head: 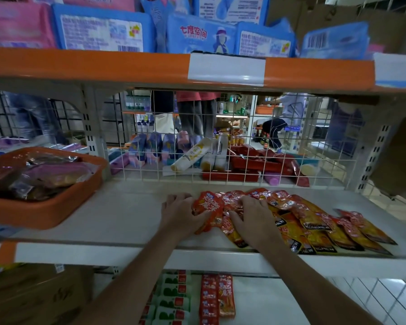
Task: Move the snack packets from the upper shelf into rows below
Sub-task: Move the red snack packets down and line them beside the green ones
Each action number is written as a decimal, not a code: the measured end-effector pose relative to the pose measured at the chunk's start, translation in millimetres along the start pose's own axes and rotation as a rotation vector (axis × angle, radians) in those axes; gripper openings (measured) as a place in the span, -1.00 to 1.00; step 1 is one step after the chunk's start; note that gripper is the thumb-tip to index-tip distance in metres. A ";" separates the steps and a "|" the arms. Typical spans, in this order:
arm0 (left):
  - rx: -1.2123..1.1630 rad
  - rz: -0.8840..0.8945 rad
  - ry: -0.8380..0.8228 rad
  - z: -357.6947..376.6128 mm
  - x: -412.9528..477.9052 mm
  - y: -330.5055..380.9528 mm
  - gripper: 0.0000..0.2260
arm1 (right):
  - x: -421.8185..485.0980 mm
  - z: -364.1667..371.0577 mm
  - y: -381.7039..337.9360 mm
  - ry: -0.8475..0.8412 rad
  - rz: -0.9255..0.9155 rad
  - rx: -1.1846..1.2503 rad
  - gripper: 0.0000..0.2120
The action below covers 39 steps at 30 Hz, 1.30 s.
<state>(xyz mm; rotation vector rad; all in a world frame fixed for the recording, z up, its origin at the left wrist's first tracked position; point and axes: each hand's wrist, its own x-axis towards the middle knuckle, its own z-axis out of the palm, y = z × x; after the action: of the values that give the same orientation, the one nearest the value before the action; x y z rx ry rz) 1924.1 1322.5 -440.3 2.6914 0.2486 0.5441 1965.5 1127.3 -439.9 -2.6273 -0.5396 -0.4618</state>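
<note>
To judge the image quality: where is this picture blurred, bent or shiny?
Head view: the orange shelf edge bows from the wide lens; the tray at left is blurred; glare spots sit on the packets; the box at bottom left lies in dim light.

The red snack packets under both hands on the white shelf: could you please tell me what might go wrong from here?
1. The left hand grips a glossy red snack packet while the right hand lies on a loose overlapping pile of red-and-orange foil packets; a handful may slip.
2. Packets reaching the white shelf's front edge may get swept off.
3. A drop could scatter the neat rows of red packets below.
</note>
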 end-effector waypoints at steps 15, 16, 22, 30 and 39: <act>-0.947 -0.196 -0.252 -11.8 -29.9 32.2 -0.64 | 2.1 -1.0 2.8 -0.052 -0.007 -0.058 -0.50; -0.913 -0.153 -0.273 -10.3 -31.1 31.1 -0.60 | 3.1 0.1 3.8 -0.057 -0.002 -0.067 -0.49; -0.892 -0.029 -0.254 -8.2 -33.2 30.3 -0.51 | 2.6 -7.6 3.3 -0.036 0.119 0.048 -0.40; -1.086 -0.078 -0.211 -14.6 -36.3 25.2 -0.60 | 1.4 -29.9 1.7 0.026 0.125 0.347 -0.80; -1.184 -0.088 -0.212 -16.4 -37.6 24.1 -0.60 | -21.3 -53.4 8.1 -0.140 0.197 0.934 -0.65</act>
<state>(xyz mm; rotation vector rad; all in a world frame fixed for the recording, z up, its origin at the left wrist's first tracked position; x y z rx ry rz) 1885.6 1296.8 -429.4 1.5510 -0.0323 0.2343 1938.1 1089.7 -405.1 -1.7820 -0.3948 0.0543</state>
